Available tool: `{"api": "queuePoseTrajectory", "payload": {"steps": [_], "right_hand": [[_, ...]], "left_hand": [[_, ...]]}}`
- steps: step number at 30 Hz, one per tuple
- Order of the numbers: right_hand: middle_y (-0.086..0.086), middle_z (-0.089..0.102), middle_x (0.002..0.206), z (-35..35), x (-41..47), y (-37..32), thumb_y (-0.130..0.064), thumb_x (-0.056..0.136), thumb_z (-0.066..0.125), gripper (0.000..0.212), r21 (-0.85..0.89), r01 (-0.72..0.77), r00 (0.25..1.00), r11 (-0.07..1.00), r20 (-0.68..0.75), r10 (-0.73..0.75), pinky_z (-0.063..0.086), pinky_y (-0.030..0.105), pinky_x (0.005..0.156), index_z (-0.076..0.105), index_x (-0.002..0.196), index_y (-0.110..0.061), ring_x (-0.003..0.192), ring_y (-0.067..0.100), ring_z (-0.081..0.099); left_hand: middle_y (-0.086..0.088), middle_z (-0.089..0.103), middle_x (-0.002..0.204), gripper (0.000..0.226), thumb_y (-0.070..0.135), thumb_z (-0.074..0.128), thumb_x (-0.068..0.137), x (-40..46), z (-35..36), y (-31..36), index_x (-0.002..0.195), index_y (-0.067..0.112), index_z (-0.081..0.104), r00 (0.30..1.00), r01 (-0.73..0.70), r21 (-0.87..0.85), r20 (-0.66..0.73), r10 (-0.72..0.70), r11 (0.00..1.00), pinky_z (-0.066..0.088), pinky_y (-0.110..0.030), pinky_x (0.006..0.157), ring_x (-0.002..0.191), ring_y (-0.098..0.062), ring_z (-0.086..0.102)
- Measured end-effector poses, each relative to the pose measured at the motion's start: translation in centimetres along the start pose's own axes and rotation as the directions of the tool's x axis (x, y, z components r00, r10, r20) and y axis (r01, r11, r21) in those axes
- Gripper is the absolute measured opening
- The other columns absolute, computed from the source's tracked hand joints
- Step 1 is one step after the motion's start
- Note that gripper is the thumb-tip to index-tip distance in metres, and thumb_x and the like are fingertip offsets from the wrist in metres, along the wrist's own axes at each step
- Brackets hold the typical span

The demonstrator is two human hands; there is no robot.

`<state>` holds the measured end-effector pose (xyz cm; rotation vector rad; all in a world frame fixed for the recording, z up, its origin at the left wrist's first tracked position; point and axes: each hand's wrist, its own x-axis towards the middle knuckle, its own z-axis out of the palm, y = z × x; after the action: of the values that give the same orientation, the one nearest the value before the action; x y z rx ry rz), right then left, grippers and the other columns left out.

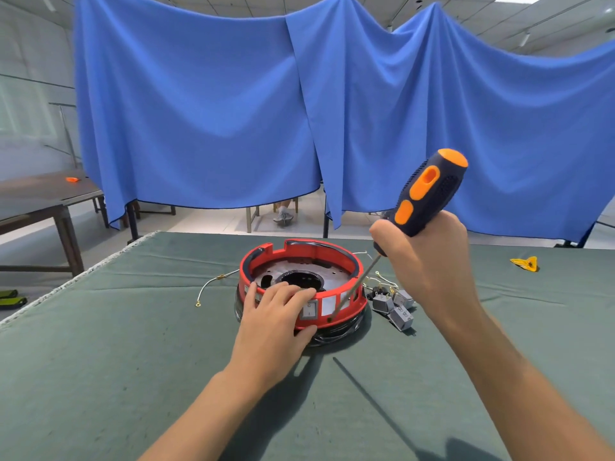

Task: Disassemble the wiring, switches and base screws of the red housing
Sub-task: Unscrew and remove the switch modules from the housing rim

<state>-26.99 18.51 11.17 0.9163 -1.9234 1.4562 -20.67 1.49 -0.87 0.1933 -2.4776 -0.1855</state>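
Red round plastic housing (301, 287): my left hand (276, 314) clamps its wall; right hand (429, 257) grips orange-navy screwdriver (422, 194), keep tip square.

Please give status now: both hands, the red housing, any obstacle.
Left hand grips red housing rim. Right hand holds screwdriver, tip at lower housing wall. Removed switches lie right, not obstructing.

blue cloth (199, 111) hangs across the back, dark wooden table (50, 201) at left, pale floor (206, 224) beneath.
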Motion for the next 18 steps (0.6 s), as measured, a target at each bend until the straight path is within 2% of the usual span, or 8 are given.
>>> {"api": "queuePoseTrajectory", "payload": {"steps": [2, 4, 10, 18], "right_hand": [[-0.006, 0.027, 0.041, 0.02, -0.05, -0.4, -0.02, 0.064, 0.055, 0.034, 0.055, -0.001, 0.999, 0.998, -0.044, 0.003, 0.024, 0.014, 0.039, 0.025, 0.049, -0.018, 0.043, 0.01, 0.025], [-0.007, 0.027, 0.042, 0.05, -0.19, -0.65, -0.02, 0.065, 0.056, 0.034, 0.079, 0.001, 0.998, 0.997, -0.068, 0.004, 0.024, 0.014, 0.039, 0.027, 0.048, -0.015, 0.043, 0.01, 0.025], [-0.005, 0.03, 0.043, 0.3, -0.68, -0.84, -0.024, 0.066, 0.056, 0.033, 0.077, -0.007, 0.994, 0.997, -0.106, 0.015, 0.028, 0.017, 0.041, 0.034, 0.05, -0.006, 0.044, 0.01, 0.028], [-0.007, 0.036, 0.039, 0.57, -0.7, -0.7, -0.025, 0.064, 0.056, 0.029, 0.09, -0.022, 0.99, 0.996, -0.14, 0.034, 0.031, 0.011, 0.041, 0.035, 0.046, -0.017, 0.041, 0.009, 0.035]], "left_hand": [[0.017, 0.049, 0.128, 0.049, 0.04, 0.062, 0.084, 0.03, 0.18, 0.02, 0.131, 0.033, 0.049, 1.0, 0.025, -0.029, -0.002, -0.025, 0.999, 0.009, -0.045, 0.116, 0.13, -0.008, 0.036], [0.019, 0.047, 0.13, 0.049, 0.041, 0.062, 0.084, -0.03, 0.31, 0.22, 0.131, 0.035, 0.048, 0.999, 0.051, -0.058, -0.004, -0.051, 0.997, 0.014, -0.045, 0.114, 0.132, -0.007, 0.032], [0.022, 0.042, 0.132, 0.051, 0.044, 0.061, 0.085, -0.3, 0.45, 0.41, 0.133, 0.038, 0.044, 0.995, 0.102, -0.118, -0.006, -0.103, 0.988, 0.019, -0.044, 0.113, 0.134, -0.003, 0.025], [0.022, 0.049, 0.128, 0.044, 0.038, 0.064, 0.084, -0.08, 0.4, 0.8, 0.126, 0.038, 0.053, 0.985, 0.149, -0.213, -0.051, -0.163, 0.966, 0.019, -0.045, 0.112, 0.13, -0.002, 0.031]]}}
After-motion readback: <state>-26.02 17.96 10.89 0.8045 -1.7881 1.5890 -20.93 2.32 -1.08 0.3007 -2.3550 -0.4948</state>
